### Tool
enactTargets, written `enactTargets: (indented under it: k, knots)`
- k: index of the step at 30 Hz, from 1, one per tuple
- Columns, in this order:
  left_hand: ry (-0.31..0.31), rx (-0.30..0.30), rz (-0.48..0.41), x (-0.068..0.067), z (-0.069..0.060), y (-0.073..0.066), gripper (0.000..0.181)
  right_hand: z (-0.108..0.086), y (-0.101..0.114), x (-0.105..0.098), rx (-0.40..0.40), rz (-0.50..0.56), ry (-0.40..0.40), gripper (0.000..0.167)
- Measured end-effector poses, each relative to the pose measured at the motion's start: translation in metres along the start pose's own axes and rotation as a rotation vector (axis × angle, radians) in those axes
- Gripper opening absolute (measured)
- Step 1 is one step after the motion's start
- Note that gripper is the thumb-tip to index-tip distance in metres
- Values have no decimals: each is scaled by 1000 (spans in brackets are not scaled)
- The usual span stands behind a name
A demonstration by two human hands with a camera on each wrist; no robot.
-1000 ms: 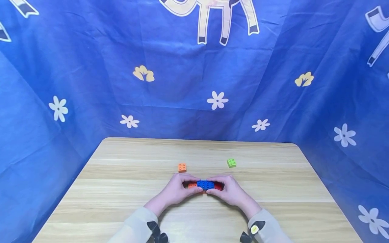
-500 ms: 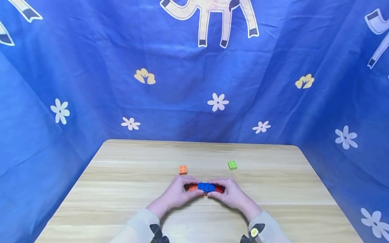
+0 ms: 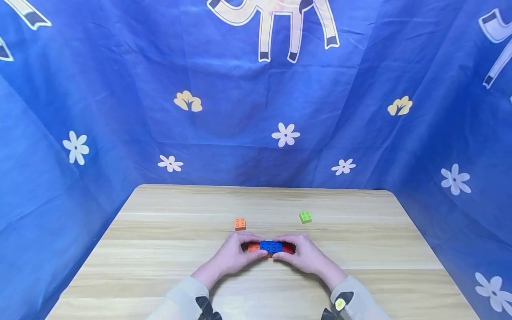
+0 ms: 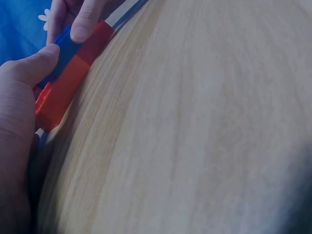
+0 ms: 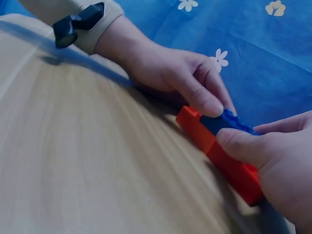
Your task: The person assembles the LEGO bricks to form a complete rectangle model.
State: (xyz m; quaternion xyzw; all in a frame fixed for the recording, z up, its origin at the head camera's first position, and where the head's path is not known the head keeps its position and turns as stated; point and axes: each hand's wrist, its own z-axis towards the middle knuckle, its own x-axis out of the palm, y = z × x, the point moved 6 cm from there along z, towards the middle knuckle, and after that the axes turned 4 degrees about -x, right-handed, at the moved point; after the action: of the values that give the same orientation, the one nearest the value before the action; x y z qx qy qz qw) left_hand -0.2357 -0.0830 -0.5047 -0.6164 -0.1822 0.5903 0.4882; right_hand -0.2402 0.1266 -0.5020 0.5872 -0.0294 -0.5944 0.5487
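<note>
Two hands on one blue brick point(image 3: 270, 246), out in mid-bench point(image 3: 160, 231)! Its ends are pinched by the left hand point(image 3: 234, 254) and the right hand point(image 3: 302, 254), the fingers of each clamped on its near and far sides. It is laid across the seam between the lower orange brick point(image 5: 195, 127) and the red brick point(image 5: 237, 176), presumably so that both are bridged; square alignment seems to be why both ends are held. That seam is revealed by the wrist views; from the head it is covered. Only from the head are the four-stud orange brick point(image 3: 240, 223) and, towards the far right corner, the green brick point(image 3: 306, 217) caught, both nearer the far edge.
</note>
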Motion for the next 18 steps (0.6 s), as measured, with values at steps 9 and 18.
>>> enactTargets:
  k: [9,18]
  knots:
    - [-4,13,0,0,1,3,38,-2,0,-6,48,25,37,53]
    - [-6,-14,-10,1,1,5,38,-5,1,-20,68,64,15,57]
